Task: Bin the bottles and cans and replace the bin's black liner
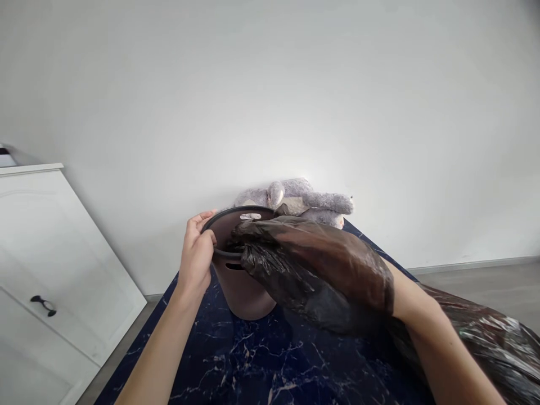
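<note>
A small brown bin (247, 292) stands on a dark blue marbled table (253, 365). My left hand (196, 253) grips the bin's black rim ring at its left side, fingers curled over the edge. A dark brown plastic bag (320, 270) covers my right hand and forearm like a sleeve; the covered hand reaches into the bin's mouth. My right hand's fingers are hidden inside the bag. More of the bag's plastic trails back along my right arm to the lower right.
A grey plush toy (295, 199) lies behind the bin against the white wall. A white cabinet (50, 264) with a black handle stands at the left. Grey floor shows at the right beyond the table edge.
</note>
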Demonstrator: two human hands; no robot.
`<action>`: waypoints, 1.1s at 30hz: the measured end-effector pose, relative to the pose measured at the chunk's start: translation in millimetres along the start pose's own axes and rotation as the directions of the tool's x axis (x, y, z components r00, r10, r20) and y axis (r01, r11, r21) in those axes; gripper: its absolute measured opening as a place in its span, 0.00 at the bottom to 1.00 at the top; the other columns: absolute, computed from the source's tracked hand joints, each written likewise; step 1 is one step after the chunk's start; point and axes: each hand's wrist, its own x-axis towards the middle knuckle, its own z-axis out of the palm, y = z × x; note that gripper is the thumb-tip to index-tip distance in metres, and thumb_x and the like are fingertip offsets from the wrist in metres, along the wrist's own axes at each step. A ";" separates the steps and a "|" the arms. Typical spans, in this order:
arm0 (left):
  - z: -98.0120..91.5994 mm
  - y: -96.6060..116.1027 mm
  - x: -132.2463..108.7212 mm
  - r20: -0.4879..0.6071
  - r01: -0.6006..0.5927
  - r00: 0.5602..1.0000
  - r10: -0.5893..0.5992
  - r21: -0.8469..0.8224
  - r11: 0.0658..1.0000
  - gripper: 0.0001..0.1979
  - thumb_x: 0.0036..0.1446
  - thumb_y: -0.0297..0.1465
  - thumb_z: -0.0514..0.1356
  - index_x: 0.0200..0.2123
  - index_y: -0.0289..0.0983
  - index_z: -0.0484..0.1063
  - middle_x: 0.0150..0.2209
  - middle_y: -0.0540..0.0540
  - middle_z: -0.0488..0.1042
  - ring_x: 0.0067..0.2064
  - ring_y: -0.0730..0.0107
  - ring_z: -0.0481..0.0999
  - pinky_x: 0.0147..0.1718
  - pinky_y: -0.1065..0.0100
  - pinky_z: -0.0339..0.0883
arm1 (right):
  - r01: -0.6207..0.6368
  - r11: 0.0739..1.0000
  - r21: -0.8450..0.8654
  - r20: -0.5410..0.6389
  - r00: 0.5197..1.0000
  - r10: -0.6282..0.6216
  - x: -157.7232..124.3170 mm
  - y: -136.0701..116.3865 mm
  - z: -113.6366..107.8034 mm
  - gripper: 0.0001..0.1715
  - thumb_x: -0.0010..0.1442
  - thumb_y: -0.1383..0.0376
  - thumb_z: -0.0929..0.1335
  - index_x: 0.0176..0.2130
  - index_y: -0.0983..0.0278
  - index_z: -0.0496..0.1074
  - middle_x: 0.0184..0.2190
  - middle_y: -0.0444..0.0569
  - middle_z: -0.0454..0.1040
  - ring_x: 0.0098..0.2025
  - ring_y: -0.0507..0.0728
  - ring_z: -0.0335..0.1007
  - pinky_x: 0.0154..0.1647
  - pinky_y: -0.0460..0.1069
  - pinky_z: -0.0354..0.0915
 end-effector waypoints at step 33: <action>10.3 74.1 -96.4 0.250 -0.583 0.813 0.526 0.329 0.743 0.30 0.59 0.38 0.68 0.61 0.47 0.60 0.53 0.44 0.69 0.57 0.53 0.74 0.59 0.53 0.70 | -0.036 0.996 -0.084 0.028 0.999 0.039 -1.2 -41.5 -6.5 0.21 0.78 0.65 0.62 0.66 0.53 0.69 0.61 0.46 0.74 0.62 0.55 0.71 0.65 0.50 0.69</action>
